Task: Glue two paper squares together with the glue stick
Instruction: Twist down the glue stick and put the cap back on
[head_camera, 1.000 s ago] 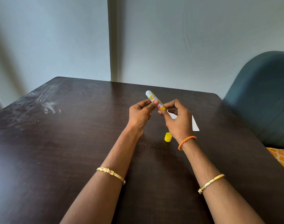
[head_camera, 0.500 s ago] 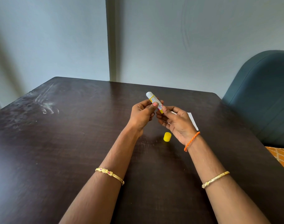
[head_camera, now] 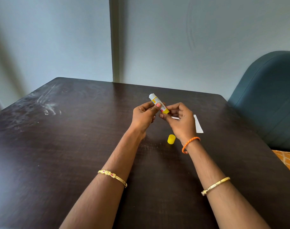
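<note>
An uncapped glue stick [head_camera: 155, 100] with a white and yellow label is held tilted above the dark table [head_camera: 75, 146], its white tip pointing up and left. My left hand [head_camera: 144, 115] grips its middle between thumb and fingers. My right hand [head_camera: 180, 121] pinches the yellow bottom end. The yellow cap [head_camera: 171, 139] lies on the table just below my right hand. White paper [head_camera: 197, 124] lies flat behind my right hand, mostly hidden by it; I cannot tell whether it is one sheet or two.
A teal padded chair [head_camera: 269, 100] stands at the table's right edge. The wall runs close behind the table's far edge. Pale smudges [head_camera: 48, 106] mark the table's far left corner.
My right hand has turned at the glue stick's bottom end, wrist swinging right and then back. The stick has stayed almost in place in my left hand.
</note>
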